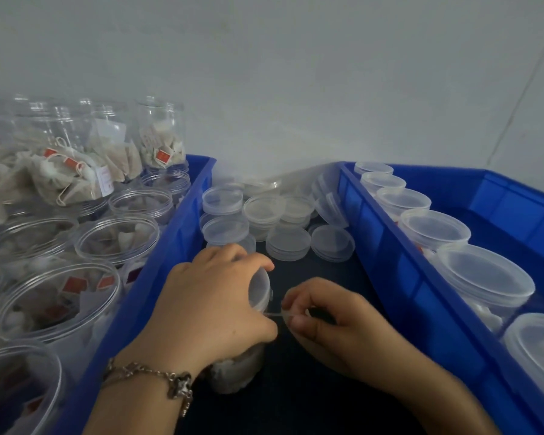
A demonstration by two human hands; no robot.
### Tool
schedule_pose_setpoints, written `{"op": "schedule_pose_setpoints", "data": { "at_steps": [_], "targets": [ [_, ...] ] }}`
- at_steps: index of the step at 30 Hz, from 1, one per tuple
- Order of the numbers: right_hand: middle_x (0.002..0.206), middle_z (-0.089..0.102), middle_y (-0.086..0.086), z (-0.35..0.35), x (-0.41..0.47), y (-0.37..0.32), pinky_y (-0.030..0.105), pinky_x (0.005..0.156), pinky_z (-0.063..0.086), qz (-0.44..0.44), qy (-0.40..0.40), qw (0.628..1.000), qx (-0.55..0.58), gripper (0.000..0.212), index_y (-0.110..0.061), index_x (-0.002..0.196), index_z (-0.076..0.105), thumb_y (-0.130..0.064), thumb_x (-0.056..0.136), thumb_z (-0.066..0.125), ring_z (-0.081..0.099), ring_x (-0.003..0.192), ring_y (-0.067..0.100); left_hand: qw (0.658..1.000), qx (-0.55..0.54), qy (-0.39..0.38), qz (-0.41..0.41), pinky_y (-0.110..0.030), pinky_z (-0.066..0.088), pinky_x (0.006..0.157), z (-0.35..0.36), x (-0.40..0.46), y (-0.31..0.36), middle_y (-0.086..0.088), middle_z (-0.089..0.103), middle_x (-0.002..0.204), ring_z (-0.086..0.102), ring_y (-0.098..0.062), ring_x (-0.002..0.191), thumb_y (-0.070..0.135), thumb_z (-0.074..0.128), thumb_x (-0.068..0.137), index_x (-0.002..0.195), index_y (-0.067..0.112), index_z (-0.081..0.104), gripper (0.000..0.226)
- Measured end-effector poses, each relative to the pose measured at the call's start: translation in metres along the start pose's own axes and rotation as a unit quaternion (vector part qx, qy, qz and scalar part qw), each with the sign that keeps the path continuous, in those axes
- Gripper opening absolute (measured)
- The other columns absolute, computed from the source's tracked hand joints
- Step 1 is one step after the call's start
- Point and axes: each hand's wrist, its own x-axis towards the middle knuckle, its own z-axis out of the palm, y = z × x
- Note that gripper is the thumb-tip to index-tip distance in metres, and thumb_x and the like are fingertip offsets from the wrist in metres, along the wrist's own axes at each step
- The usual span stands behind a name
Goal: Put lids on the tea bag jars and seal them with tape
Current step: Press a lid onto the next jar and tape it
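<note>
On the dark counter (311,365), between two blue crates, a clear jar (236,368) of tea bags lies tipped on its side, its lid (259,290) on and facing right. The left hand (208,306) wraps over the jar's upper end, fingers curled round the lid rim, thumb low against the jar's side. A metal bracelet (157,376) sits on that wrist. The right hand (324,318) sits just beside the lid, thumb and forefinger pinched together on a thin pale strip (277,314) that runs to the jar at the lid seam; likely tape, too small to be sure.

The left crate (157,296), along the counter's left edge, holds open jars (57,296) with tea bags inside, no lids on them. More filled jars stand stacked at the crate's far end, red tags showing through the plastic.

The right crate (390,262), along the counter's right edge, holds a row of lidded jars (484,274) running from near to far.

At the far edge of the counter, between the crates, loose clear lids (288,243) lie in short stacks, some leaning against the right crate's wall. A pale wall (296,73) stands behind.
</note>
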Motion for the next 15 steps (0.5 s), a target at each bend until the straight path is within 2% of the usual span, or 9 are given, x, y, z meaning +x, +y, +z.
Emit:
{"op": "schedule_pose_setpoints", "data": {
  "at_steps": [2,5,8,10,11,13,15],
  "targets": [
    [0.096,0.066,-0.008,-0.007,0.000,-0.004,0.017,0.086,0.047,0.002,-0.017,1.000,0.020,0.006,-0.034,0.087,0.059,-0.030,0.086,0.054,0.060,0.094,-0.001,1.000,0.000,0.007,0.001,-0.027,0.027,0.089,0.000,0.000,0.000,0.031,0.029,0.128,0.026,0.001,0.120,0.054,0.061,0.065,0.130,0.057,0.026,0.074],
    [0.081,0.069,-0.008,-0.014,0.000,-0.006,0.009,0.077,0.046,0.011,-0.039,0.999,0.013,0.024,-0.045,0.100,0.049,-0.024,0.090,0.057,0.064,0.078,-0.001,1.000,0.007,0.015,0.001,-0.027,0.027,0.089,0.001,-0.002,0.001,0.033,0.026,0.132,0.023,0.001,0.125,0.056,0.056,0.065,0.131,0.058,0.023,0.074],
    [0.077,0.068,-0.009,-0.018,-0.002,-0.006,0.023,0.079,0.052,0.000,-0.029,0.999,-0.028,0.009,-0.037,0.091,0.060,-0.041,0.083,0.057,0.064,0.071,0.000,1.000,0.012,0.013,0.002,-0.027,0.027,0.087,0.001,-0.004,0.002,0.033,0.026,0.131,0.022,0.001,0.125,0.057,0.055,0.065,0.129,0.059,0.023,0.072],
    [0.075,0.067,-0.010,-0.020,0.000,-0.008,0.029,0.077,0.052,-0.002,-0.014,0.998,-0.067,0.025,-0.032,0.083,0.063,-0.053,0.076,0.052,0.062,0.069,0.001,1.000,0.012,0.009,0.002,-0.027,0.027,0.086,0.001,-0.005,0.002,0.034,0.026,0.129,0.022,0.002,0.123,0.058,0.057,0.063,0.128,0.059,0.024,0.072],
    [0.074,0.066,-0.014,-0.021,0.002,-0.009,0.026,0.076,0.051,0.000,-0.009,0.996,-0.092,0.030,-0.033,0.081,0.062,-0.059,0.073,0.050,0.061,0.071,0.000,1.000,0.012,0.007,0.001,-0.027,0.027,0.086,0.001,-0.005,0.002,0.034,0.026,0.128,0.022,0.002,0.122,0.058,0.059,0.063,0.127,0.059,0.025,0.073],
    [0.075,0.062,-0.024,-0.024,0.005,-0.009,0.016,0.083,0.039,-0.012,-0.002,0.987,-0.157,0.035,-0.036,0.079,0.059,-0.066,0.070,0.045,0.057,0.077,-0.006,1.000,0.012,0.002,-0.001,-0.027,0.025,0.084,0.000,-0.005,0.002,0.034,0.027,0.125,0.022,0.003,0.119,0.058,0.062,0.063,0.126,0.059,0.026,0.073],
    [0.077,0.061,-0.024,-0.022,0.007,-0.009,0.012,0.091,0.025,-0.023,-0.002,0.981,-0.194,0.034,-0.040,0.077,0.056,-0.069,0.069,0.041,0.055,0.082,-0.008,1.000,0.014,-0.001,-0.003,-0.026,0.025,0.083,-0.001,-0.005,0.002,0.033,0.028,0.124,0.023,0.003,0.118,0.058,0.063,0.062,0.125,0.058,0.027,0.072]
  ]
}}
